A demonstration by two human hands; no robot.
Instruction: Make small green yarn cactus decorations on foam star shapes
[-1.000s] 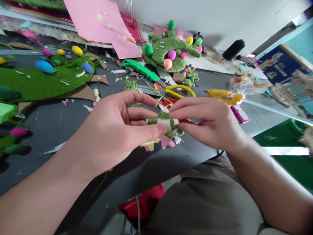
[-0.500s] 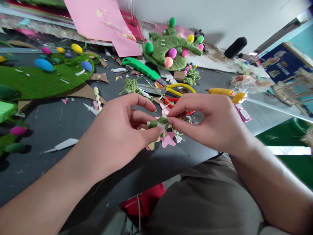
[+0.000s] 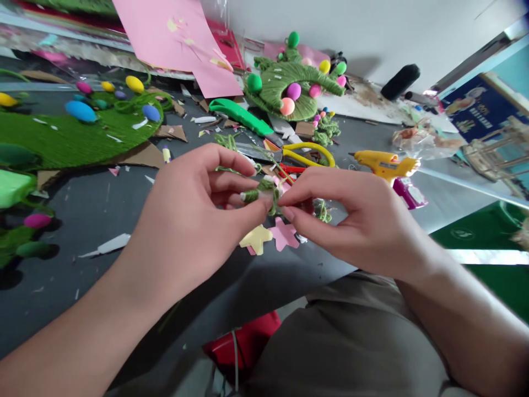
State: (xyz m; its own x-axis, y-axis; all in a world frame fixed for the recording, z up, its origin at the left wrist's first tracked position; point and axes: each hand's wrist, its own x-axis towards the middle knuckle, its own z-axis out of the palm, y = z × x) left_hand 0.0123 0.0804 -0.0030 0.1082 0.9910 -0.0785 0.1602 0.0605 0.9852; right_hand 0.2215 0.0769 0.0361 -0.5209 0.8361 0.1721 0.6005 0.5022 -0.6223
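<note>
Yarn point(image 3: 250, 196) in the left hand point(image 3: 185, 218), is it?

Green yarn, yes, wound around a small white-tipped piece point(image 3: 265, 187). The left thumb presses that from the near side, the other fingers bent behind it, so this hand has hold of it, just above the grey tabletop point(image 3: 223, 292).

And the right hand point(image 3: 351, 220)?

Thumb and forefinger nearly together, right at the piece's right edge. The gap is narrow; whether a strand is pinched in it, I can't tell.

What lies just below?

Two flat stars side by side: a pale yellow star point(image 3: 257, 239) and, to its right, a pink star point(image 3: 284, 234).

Past the fingertips?

Scissors point(image 3: 303, 146) with yellow handles, and a red handle point(image 3: 289, 169) nearer, partly covered by the right hand. Behind those a green cutter point(image 3: 239, 116) lies slantwise, and behind that a curved, yarn-wrapped green shape point(image 3: 276, 77) set with coloured balls point(image 3: 293, 91).

Off to the right?

A yellow glue gun point(image 3: 382, 162), near the right hand, with a purple packet point(image 3: 409, 194) just beside it. Farther back, a black roll point(image 3: 400, 81).

And on the left?

A broad green panel point(image 3: 82, 140) with more coloured balls, brown cardboard point(image 3: 142, 156) jutting from beneath, and pink paper point(image 3: 165, 44) well behind.
</note>
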